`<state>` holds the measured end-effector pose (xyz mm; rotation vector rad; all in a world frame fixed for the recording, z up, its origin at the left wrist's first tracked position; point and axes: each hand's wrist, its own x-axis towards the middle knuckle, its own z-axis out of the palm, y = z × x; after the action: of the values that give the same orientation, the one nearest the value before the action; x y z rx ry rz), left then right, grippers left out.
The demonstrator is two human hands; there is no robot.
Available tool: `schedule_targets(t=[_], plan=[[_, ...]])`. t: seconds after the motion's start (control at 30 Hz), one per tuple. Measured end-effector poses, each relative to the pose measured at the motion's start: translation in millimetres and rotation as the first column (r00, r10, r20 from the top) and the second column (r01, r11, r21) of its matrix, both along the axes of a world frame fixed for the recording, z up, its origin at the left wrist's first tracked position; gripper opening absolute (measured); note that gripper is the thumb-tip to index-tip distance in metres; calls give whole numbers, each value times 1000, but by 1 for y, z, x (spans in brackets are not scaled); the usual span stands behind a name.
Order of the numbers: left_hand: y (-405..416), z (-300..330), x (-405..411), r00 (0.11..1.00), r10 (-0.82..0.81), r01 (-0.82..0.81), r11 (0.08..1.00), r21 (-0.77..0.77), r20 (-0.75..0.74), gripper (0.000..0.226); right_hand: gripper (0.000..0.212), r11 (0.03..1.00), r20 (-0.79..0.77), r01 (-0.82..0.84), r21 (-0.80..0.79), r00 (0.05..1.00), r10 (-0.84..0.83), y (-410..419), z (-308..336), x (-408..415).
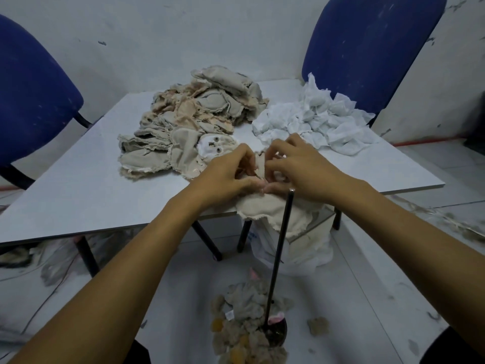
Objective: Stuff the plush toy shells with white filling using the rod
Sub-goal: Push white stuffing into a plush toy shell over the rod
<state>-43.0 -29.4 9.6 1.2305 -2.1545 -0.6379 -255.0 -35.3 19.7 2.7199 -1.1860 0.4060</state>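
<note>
- Plush shell: beige fabric, ragged edge, draped over the near edge of the table; its upper part is gathered between my hands.
- My left hand: fingers curled, pinching the shell's fabric at its opening.
- My right hand: fingers curled, pinching the same fabric from the other side; a bit of white shows under the fingers.
- Rod: thin, black, standing nearly upright below my right hand, top end just beside my wrist, lower end in a dark base on the floor.
- Pile of empty shells: beige, heaped mid-table beyond my hands; one shows two eyes.
- White filling: loose heap right of that pile.
- Finished plush toys: heaped on the floor around the rod's foot.
- Two blue chairs: beyond the table.
</note>
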Motion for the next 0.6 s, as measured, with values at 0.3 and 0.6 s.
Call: schedule_targets(t=[0.3,0.6], plan=[[-1,0,-8,995,94,-99,987,-123,-42,7,30,958,20,9,288,1000,-15,1,11,3],[12,14,-24,998,-66,67,997,32,-22,17,38,918,23,46,393,998,-60,6,23,-16]])
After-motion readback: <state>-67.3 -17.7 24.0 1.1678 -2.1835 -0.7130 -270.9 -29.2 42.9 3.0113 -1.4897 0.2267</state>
